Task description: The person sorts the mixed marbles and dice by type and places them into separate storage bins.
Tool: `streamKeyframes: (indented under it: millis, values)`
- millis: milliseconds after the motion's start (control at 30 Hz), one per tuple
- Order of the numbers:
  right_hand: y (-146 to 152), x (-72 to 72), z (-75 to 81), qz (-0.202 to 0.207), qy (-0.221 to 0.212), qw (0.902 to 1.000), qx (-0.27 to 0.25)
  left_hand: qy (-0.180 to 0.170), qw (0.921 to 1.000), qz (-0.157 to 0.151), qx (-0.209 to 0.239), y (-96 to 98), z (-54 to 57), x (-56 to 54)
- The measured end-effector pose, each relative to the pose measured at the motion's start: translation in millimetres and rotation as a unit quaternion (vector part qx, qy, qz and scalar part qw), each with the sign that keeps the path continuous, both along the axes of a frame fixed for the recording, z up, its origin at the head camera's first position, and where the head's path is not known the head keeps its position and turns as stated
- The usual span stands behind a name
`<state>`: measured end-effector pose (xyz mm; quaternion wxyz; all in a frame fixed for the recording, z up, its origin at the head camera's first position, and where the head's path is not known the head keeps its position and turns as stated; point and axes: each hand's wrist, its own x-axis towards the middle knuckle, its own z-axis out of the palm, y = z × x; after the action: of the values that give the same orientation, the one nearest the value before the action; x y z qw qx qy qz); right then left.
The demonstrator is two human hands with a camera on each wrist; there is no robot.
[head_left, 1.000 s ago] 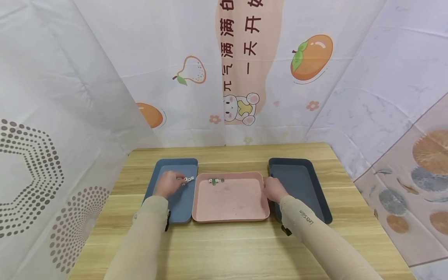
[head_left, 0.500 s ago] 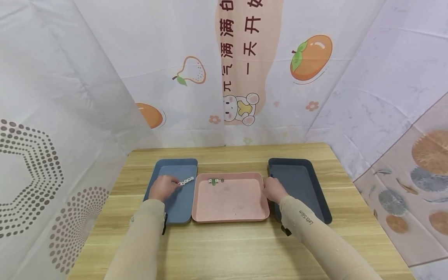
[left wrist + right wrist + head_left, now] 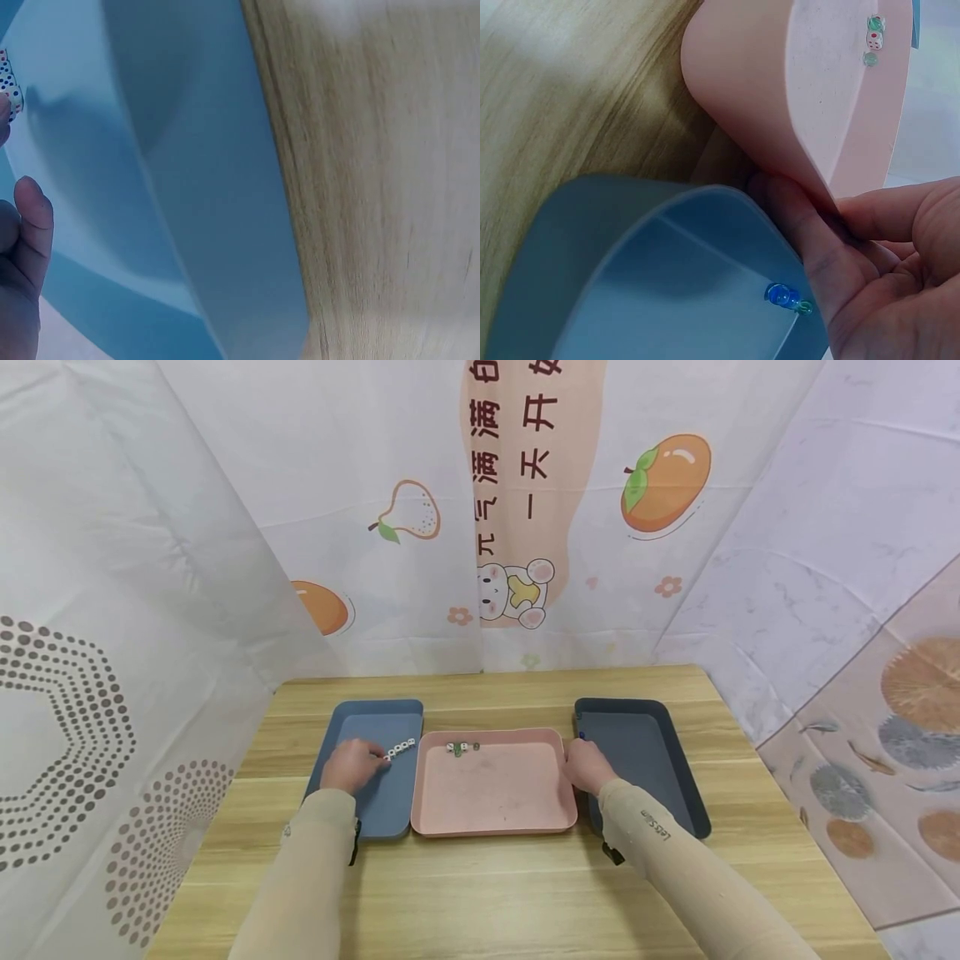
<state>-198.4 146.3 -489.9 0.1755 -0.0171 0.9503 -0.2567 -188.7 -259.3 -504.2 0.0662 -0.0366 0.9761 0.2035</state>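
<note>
My left hand (image 3: 352, 766) is over the left blue tray (image 3: 375, 708), its fingertips at the near end of a slanting row of small white dice (image 3: 401, 747). In the left wrist view, a fingertip overlaps the spotted end die (image 3: 13, 96), which the hand seems to pinch; most of the grip is outside the frame. My right hand (image 3: 590, 766) grips the right rim of the pink tray (image 3: 742, 82), thumb on one side of the wall and fingers on the other. A white die (image 3: 874, 40) and green clear pieces (image 3: 871, 58) lie inside that tray.
The dark blue tray (image 3: 678, 752) stands to the right, with a blue bead (image 3: 780, 294) and a green bead (image 3: 804, 307) by its inner wall. All three trays sit side by side on a wooden table (image 3: 480, 893) before a printed curtain (image 3: 420, 427).
The left hand has moved slightly left and toward me, to the near end of the dice row, which shows more plainly now. My right hand stays on the pink tray's rim.
</note>
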Motion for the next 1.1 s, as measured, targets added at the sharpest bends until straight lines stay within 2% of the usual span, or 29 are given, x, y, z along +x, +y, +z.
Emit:
streamKeyframes:
  millis: [233,867,1100]
  values:
    - [0.1,-1.1,-0.9,-0.002,-0.003,1.0,0.001,0.013,0.9999,0.003,-0.006,2.5,-3.4,1.0]
    - [-0.6,2.0,1.8,0.002,0.005,1.0,-0.004,0.005,0.9996,0.026,-0.013,5.5,-6.5,0.3]
    - [0.1,2.1,1.7,-0.001,0.003,0.9999,-0.01,0.016,0.9995,0.025,-0.011,4.6,-4.2,1.5]
